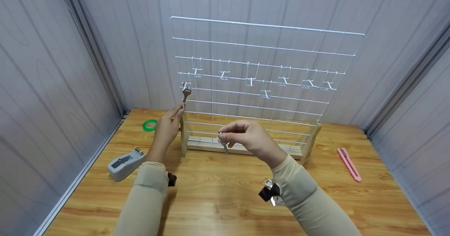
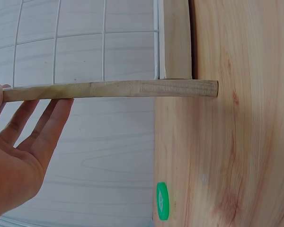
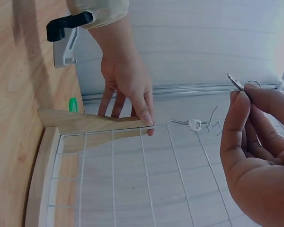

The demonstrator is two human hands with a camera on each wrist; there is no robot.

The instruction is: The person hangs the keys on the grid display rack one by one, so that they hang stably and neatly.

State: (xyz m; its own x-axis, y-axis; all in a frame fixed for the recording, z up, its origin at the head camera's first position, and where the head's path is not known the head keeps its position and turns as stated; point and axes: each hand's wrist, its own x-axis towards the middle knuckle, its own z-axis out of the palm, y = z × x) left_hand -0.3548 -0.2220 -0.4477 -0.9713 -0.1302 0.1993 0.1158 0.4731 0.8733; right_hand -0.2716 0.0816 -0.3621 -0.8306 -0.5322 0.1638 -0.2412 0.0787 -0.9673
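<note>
The right hand (image 1: 251, 137) pinches a small metal key (image 1: 223, 142) by its bow in front of the wire grid rack (image 1: 260, 70), low and left of centre. The left hand (image 1: 168, 127), fingers straight, steadies the rack's left wooden post (image 1: 183, 137), beneath another key (image 1: 186, 93) hanging there. The held key looks light, stiff and slippery; the flat bow is best pinched.

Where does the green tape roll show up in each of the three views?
Head: the green tape roll lies far left on the table, left of the rack.
Left wrist: bottom centre, seen edge-on.
Right wrist: a green sliver at upper left, behind the post.
Shared landmark: the rack's wooden post, beside the left hand.
</note>
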